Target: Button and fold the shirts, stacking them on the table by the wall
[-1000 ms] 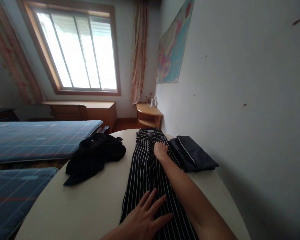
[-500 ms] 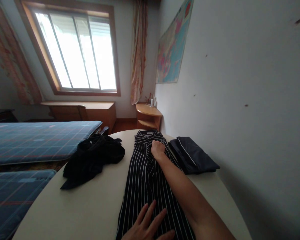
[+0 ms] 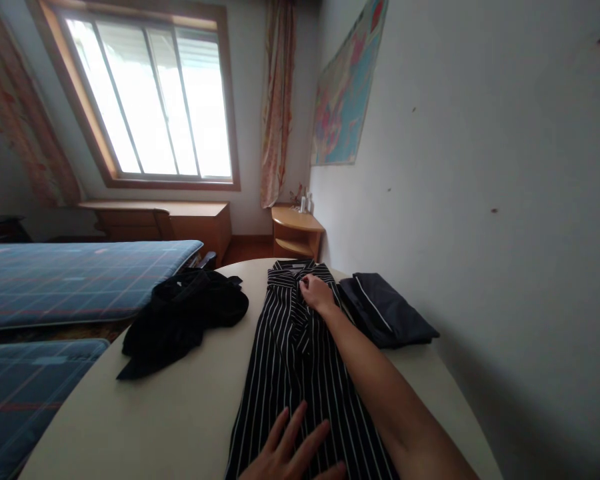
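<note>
Black trousers with white stripes lie lengthwise on the round cream table, waistband at the far end and a knotted fabric tie at the front. Close to that knot, my right hand pinches the cloth of the tie between thumb and fingers. My left hand lies open with fingers spread over the lower part of the trousers, partly cut off by the bottom edge. The lower ends of the trousers are out of view.
A crumpled black garment lies at the table's left, and a folded dark garment at its right near the wall. Beyond the left edge are beds with blue plaid mattresses. A corner shelf stands behind.
My right hand has shifted slightly, its fingers turning from a fist into a pinch at the tie. The left hand stays spread, a little farther left.
</note>
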### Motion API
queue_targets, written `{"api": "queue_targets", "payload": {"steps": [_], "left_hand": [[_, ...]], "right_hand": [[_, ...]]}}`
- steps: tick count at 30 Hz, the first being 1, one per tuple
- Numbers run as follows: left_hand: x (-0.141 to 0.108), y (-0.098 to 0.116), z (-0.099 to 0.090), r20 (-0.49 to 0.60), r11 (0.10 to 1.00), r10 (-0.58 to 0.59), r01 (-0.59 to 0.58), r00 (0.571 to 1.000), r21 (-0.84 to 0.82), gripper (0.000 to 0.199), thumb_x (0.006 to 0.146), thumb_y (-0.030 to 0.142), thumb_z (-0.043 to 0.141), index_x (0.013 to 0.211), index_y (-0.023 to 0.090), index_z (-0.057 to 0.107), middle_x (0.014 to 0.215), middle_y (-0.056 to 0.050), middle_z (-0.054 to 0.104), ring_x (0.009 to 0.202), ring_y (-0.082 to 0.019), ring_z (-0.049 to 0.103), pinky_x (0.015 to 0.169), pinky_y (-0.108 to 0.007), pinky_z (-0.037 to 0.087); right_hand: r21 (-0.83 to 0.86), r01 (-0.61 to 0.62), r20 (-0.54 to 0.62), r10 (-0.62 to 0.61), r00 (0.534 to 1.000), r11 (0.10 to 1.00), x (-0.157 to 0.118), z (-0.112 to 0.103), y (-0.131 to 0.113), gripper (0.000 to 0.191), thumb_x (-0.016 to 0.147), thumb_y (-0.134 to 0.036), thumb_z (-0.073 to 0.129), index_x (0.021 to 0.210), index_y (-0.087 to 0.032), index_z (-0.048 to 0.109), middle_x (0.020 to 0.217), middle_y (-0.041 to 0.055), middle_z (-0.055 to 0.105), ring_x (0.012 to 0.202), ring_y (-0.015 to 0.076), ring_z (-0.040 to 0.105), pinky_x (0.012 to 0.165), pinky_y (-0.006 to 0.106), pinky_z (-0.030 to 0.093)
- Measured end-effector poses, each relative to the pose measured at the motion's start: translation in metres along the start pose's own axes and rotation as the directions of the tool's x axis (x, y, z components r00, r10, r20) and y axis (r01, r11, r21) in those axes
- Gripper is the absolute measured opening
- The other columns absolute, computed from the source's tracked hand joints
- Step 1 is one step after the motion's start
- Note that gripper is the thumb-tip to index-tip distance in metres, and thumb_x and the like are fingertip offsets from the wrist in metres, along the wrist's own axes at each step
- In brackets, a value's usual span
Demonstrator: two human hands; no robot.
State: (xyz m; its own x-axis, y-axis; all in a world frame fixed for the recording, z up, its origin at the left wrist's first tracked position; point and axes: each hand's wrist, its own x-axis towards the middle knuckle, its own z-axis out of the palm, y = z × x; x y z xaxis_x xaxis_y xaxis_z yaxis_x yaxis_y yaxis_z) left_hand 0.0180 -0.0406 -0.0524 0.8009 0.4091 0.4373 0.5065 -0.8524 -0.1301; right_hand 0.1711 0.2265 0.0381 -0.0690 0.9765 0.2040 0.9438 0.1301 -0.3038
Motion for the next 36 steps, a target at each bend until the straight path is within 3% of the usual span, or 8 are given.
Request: {"api": "queue_targets", "payload": {"steps": [5, 9, 14, 18, 22, 25, 28, 36], "left_hand": [[-0.005, -0.007, -0.013, 0.075, 1.000, 0.003, -0.003, 0.997, 0.000, 0.049, 0.098, 0.041, 0.053, 0.145, 0.037, 0.042, 0.145, -0.005, 0.053, 0.129, -0.034, 0.053, 0.098, -0.049, 0.052], [0.000, -0.008, -0.029, 0.138, 0.999, -0.014, 0.020, 0.990, -0.040, 0.048, 0.096, 0.033, 0.058, 0.142, 0.032, 0.048, 0.146, -0.006, 0.051, 0.134, -0.036, 0.047, 0.100, -0.049, 0.051], [0.012, 0.001, -0.046, 0.144, 0.991, 0.050, -0.031, 0.988, -0.129, 0.044, 0.094, 0.028, 0.061, 0.137, 0.030, 0.053, 0.144, -0.002, 0.054, 0.141, -0.034, 0.039, 0.108, -0.048, 0.046], [0.024, 0.010, -0.057, 0.191, 0.967, 0.157, -0.111, 0.969, -0.228, 0.042, 0.097, 0.034, 0.055, 0.139, 0.032, 0.052, 0.149, -0.002, 0.049, 0.135, -0.030, 0.048, 0.106, -0.044, 0.049], [0.036, 0.016, -0.077, 0.306, 0.931, 0.165, -0.046, 0.938, -0.361, 0.045, 0.099, 0.031, 0.053, 0.143, 0.035, 0.046, 0.153, -0.001, 0.045, 0.139, -0.029, 0.042, 0.110, -0.048, 0.045], [0.039, 0.015, -0.087, 0.331, 0.910, 0.040, 0.103, 0.943, -0.402, 0.065, 0.090, 0.035, 0.065, 0.149, 0.036, 0.038, 0.160, -0.002, 0.029, 0.147, -0.036, 0.024, 0.113, -0.061, 0.034], [0.035, 0.009, -0.082, 0.303, 0.905, -0.098, 0.211, 0.948, -0.369, 0.072, 0.089, 0.036, 0.065, 0.152, 0.037, 0.031, 0.164, -0.004, 0.017, 0.149, -0.039, 0.010, 0.112, -0.068, 0.027], [0.019, -0.016, -0.053, 0.246, 0.869, -0.399, 0.450, 0.883, -0.205, 0.054, 0.101, 0.045, 0.042, 0.153, 0.033, 0.032, 0.163, -0.007, 0.022, 0.149, -0.033, 0.019, 0.115, -0.059, 0.032]], "right_hand": [[0.033, -0.047, -0.124, 0.051, 0.991, 0.998, -0.013, -0.020, 0.019, 0.027, 0.096, -0.022, 0.041, 0.117, -0.020, 0.059, 0.119, 0.0087, 0.067, 0.102, 0.0194, 0.065, 0.083, 0.027, 0.044], [-0.030, -0.157, -0.035, 0.156, 0.987, 0.987, -0.035, -0.036, 0.043, 0.029, 0.097, -0.027, 0.040, 0.118, -0.020, 0.059, 0.110, 0.0106, 0.070, 0.097, 0.0226, 0.067, 0.079, 0.029, 0.045], [-0.125, -0.160, 0.006, 0.162, 0.987, 0.979, -0.071, -0.047, 0.070, 0.028, 0.095, -0.030, 0.045, 0.110, -0.019, 0.067, 0.104, 0.0120, 0.073, 0.097, 0.0233, 0.069, 0.080, 0.028, 0.046], [-0.154, -0.129, 0.085, 0.143, 0.986, 0.980, -0.102, -0.049, 0.076, 0.030, 0.093, -0.034, 0.050, 0.106, -0.018, 0.071, 0.102, 0.0133, 0.074, 0.099, 0.0251, 0.069, 0.081, 0.030, 0.047], [-0.170, -0.109, 0.100, 0.127, 0.987, 0.979, -0.129, -0.047, 0.072, 0.030, 0.092, -0.039, 0.053, 0.103, -0.018, 0.071, 0.104, 0.0130, 0.073, 0.096, 0.0264, 0.070, 0.077, 0.031, 0.049], [-0.205, -0.113, 0.065, 0.129, 0.990, 0.972, -0.141, -0.044, 0.070, 0.026, 0.094, -0.032, 0.051, 0.105, -0.016, 0.069, 0.108, 0.0139, 0.071, 0.097, 0.0258, 0.070, 0.078, 0.031, 0.050], [-0.230, -0.112, 0.067, 0.131, 0.989, 0.967, -0.146, -0.041, 0.068, 0.027, 0.098, -0.024, 0.044, 0.106, -0.013, 0.067, 0.109, 0.0161, 0.071, 0.099, 0.0258, 0.070, 0.080, 0.031, 0.051], [-0.310, -0.125, -0.008, 0.129, 0.992, 0.943, -0.154, -0.050, 0.072, 0.034, 0.099, -0.007, 0.030, 0.113, -0.011, 0.061, 0.105, 0.0192, 0.071, 0.096, 0.0255, 0.072, 0.078, 0.031, 0.052]]}}
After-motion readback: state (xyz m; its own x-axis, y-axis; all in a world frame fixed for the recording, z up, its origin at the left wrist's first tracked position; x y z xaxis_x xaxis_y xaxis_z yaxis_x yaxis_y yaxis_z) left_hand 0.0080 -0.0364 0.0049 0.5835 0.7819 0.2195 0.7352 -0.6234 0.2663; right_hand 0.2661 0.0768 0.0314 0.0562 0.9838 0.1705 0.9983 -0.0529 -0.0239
